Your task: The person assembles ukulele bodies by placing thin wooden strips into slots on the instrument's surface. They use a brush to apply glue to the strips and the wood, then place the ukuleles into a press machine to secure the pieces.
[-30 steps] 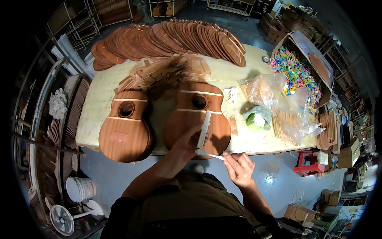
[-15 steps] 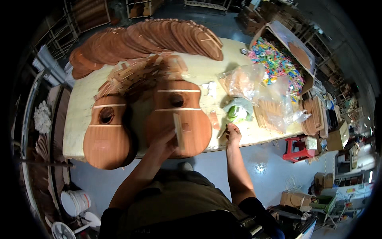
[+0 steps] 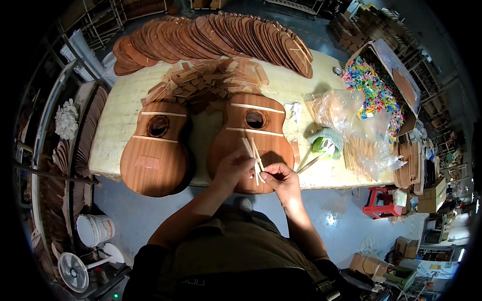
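Over the lower half of a ukulele-shaped wooden body (image 3: 232,143), my left hand (image 3: 235,169) holds several thin pale wooden strips (image 3: 247,146) upright. My right hand (image 3: 282,179) is closed beside it, its thumb and finger pinching the lower part of one strip (image 3: 257,156). Two pale strips cross the body's face, above and below its round sound hole. A second similar body (image 3: 150,173) lies to the left. Right of my right hand, a brush (image 3: 311,163) leans by a grey-green rimmed container (image 3: 329,136) with something white and green inside.
Loose wooden pieces (image 3: 211,80) are heaped behind the bodies, with a long row of curved wooden plates (image 3: 201,37) at the far side. Clear plastic bags (image 3: 334,105) and a box of colourful clips (image 3: 374,93) stand right. A red stool (image 3: 376,203) is on the floor.
My right hand has left the brush by the container and moved left to the strips. My left hand has stayed over the body with its strips, now fanned apart. The view has shifted.
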`<action>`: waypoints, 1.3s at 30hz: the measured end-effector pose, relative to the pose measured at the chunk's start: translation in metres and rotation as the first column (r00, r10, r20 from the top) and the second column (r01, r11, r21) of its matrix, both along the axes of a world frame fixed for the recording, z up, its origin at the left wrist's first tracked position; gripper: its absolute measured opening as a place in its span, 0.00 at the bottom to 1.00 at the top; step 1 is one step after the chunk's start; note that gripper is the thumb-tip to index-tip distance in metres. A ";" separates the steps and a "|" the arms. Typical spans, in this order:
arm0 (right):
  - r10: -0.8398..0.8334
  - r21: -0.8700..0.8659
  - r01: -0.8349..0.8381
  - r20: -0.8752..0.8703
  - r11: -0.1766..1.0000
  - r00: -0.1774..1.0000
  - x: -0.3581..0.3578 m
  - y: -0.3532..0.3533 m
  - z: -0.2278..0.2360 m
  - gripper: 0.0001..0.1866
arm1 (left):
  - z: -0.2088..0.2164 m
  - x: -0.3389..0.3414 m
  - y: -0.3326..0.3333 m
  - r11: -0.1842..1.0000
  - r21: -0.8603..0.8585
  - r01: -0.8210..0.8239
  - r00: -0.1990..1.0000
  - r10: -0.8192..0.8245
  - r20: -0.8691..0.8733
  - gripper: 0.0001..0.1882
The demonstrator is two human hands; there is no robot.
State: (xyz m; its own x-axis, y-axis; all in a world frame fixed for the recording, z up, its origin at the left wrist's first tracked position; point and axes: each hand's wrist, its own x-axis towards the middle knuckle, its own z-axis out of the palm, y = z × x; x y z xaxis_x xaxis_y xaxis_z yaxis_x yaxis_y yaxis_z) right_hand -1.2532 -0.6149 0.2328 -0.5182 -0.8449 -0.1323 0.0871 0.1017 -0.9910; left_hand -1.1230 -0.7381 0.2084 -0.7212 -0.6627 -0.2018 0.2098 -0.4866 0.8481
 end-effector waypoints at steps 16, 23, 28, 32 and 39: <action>-0.330 -0.091 0.384 -0.712 0.919 0.620 0.014 0.004 -0.012 0.09 | -0.017 0.032 -0.029 0.953 -0.301 -0.040 0.993 0.071 0.090 0.04; -0.237 -0.128 0.406 -0.944 0.905 0.231 0.023 -0.006 -0.014 0.08 | -0.015 0.028 -0.024 0.970 -0.234 -0.057 0.993 0.080 0.088 0.10; -0.230 -0.158 0.334 -0.955 0.929 0.190 0.014 -0.010 -0.024 0.10 | -0.022 0.028 -0.027 0.961 -0.274 -0.038 0.987 0.080 0.143 0.11; -0.227 -0.119 0.309 -0.912 0.943 0.341 0.010 -0.006 -0.024 0.13 | -0.017 0.027 -0.027 0.943 -0.334 -0.005 0.968 0.089 0.235 0.11; -0.205 -0.105 0.271 -0.904 0.957 0.375 0.008 -0.005 -0.018 0.14 | -0.017 0.024 -0.026 0.913 -0.408 0.001 0.952 0.124 0.281 0.10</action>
State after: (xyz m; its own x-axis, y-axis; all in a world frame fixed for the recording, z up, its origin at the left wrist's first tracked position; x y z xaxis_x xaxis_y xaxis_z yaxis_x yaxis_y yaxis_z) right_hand -1.2451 -0.6198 0.2146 -0.5406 -0.6752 0.5019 -0.8182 0.2831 -0.5005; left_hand -1.0994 -0.7639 0.1913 -0.6250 -0.7732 -0.1075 -0.0614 -0.0885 0.9942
